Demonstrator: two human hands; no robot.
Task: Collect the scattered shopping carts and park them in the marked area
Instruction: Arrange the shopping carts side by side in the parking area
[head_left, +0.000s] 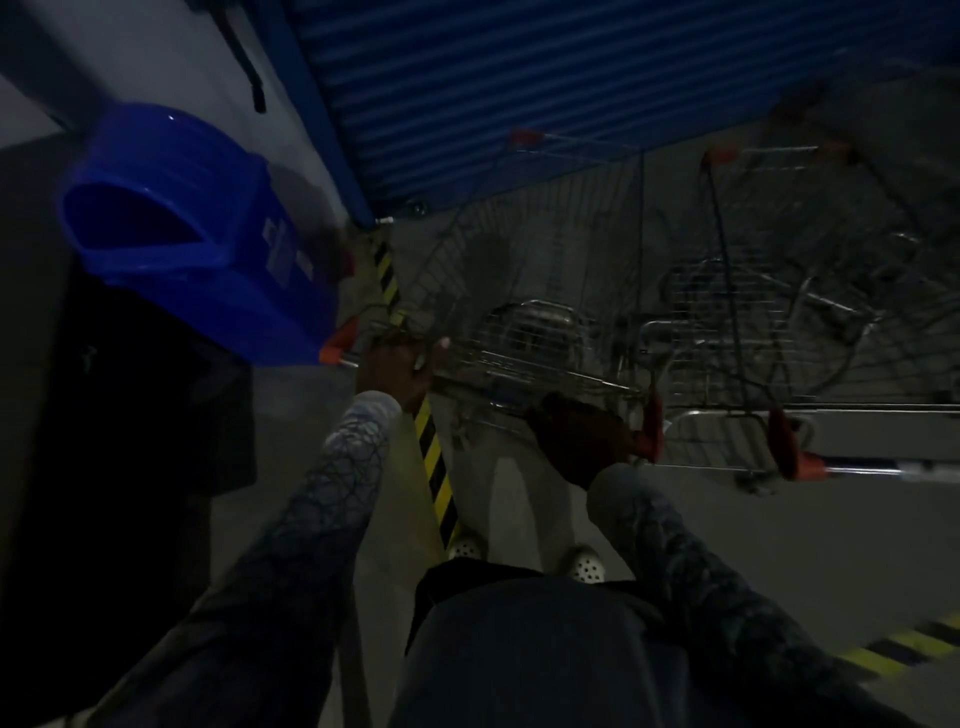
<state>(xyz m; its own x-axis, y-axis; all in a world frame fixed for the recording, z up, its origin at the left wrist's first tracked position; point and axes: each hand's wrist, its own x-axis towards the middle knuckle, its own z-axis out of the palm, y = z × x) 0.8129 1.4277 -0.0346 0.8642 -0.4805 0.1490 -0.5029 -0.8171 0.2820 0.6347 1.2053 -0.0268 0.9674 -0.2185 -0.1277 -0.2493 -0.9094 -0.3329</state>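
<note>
Dim grey floor (753, 525) marked with hazard stripes.
A yellow-black tape line (434, 457) runs along it; a wire shopping cart (540, 291) stands by the line, a second cart (737, 312) just right, a blue bin (208, 249) left.

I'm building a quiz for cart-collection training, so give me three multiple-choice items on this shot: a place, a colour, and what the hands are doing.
1. Where is the bin relative to the held cart?
A. left of it
B. right of it
C. inside it

2. What colour is the shutter ahead?
A. red
B. blue
C. white

3. What are the left hand and right hand doing?
A. hanging free
B. gripping the cart's handle
C. lifting the bin

1 A, it stands left of the striped floor tape; 2 B, its slats are blue; 3 B, both curl round the handle.
</note>
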